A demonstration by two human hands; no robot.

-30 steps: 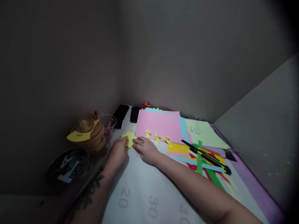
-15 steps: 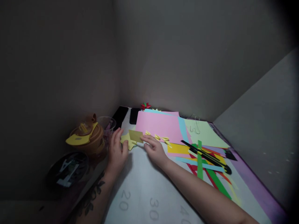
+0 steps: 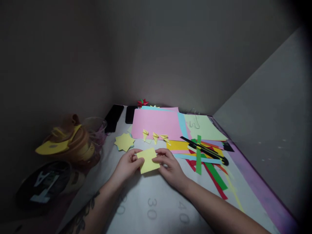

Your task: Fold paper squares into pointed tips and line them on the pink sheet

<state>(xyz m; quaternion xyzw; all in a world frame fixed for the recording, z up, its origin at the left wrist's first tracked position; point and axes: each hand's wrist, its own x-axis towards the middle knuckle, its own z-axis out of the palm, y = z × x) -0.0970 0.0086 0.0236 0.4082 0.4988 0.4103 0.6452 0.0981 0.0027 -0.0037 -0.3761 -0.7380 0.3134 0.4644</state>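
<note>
Your left hand point(image 3: 127, 164) and right hand point(image 3: 172, 168) pinching a yellow paper square point(image 3: 148, 161) by opposite sides, just below the frame's centre, broad face toward you, top edge rising rightward, long axis hard to tell, some fingertips hidden behind it, forearms point(image 3: 214, 204) cut off at bottom.

White-covered desk point(image 3: 140, 195), grey numerals point(image 3: 152, 215). On it: yellow star-shaped paper pile point(image 3: 124, 142), layered pink-and-blue paper sheets point(image 3: 157, 122), multicoloured paper strips point(image 3: 216, 177).
</note>
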